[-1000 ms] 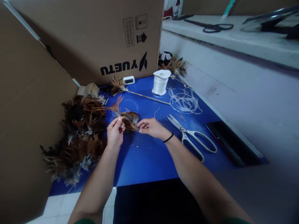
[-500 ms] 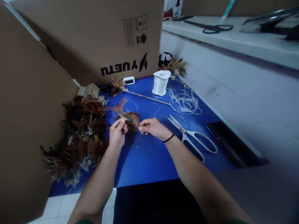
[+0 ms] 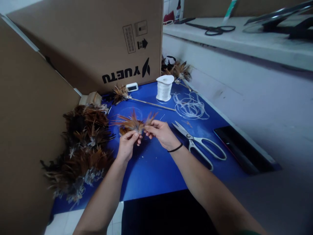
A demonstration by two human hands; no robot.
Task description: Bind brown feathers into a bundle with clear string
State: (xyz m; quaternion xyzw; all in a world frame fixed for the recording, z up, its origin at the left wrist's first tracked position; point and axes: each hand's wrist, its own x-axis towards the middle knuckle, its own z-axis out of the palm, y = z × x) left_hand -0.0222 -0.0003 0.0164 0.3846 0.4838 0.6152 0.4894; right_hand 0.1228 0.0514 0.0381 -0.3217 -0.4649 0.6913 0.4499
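Pinching feathers [image 3: 136,124], both hands [image 3: 125,147] [image 3: 165,134] | blue table [image 3: 149,174] beneath | cardboard [image 3: 83,45] behind, white ledge [image 3: 244,41] at right

You get dim, cool light, source unclear | soft shadow beside your left forearm [image 3: 105,192] on the table [image 3: 156,176] toward 7 o'clock | your left hand [image 3: 126,148] and right hand [image 3: 163,133] fairly crisp | cardboard [image 3: 26,117] at 9, wall [image 3: 276,111] at 3 o'clock: stretched, blurred

1 L hand [image 3: 127,145], 1 R hand [image 3: 163,132], held feathers [image 3: 135,124] too dense to ct, 2 feathered sticks [image 3: 151,103], 2 prs scissors [image 3: 189,136], 1 wht spool [image 3: 164,90], 1 strip tangle [image 3: 179,106], 1 phone [image 3: 244,151], 1 wristband [image 3: 175,149], 1 sm. wht device [image 3: 132,87]
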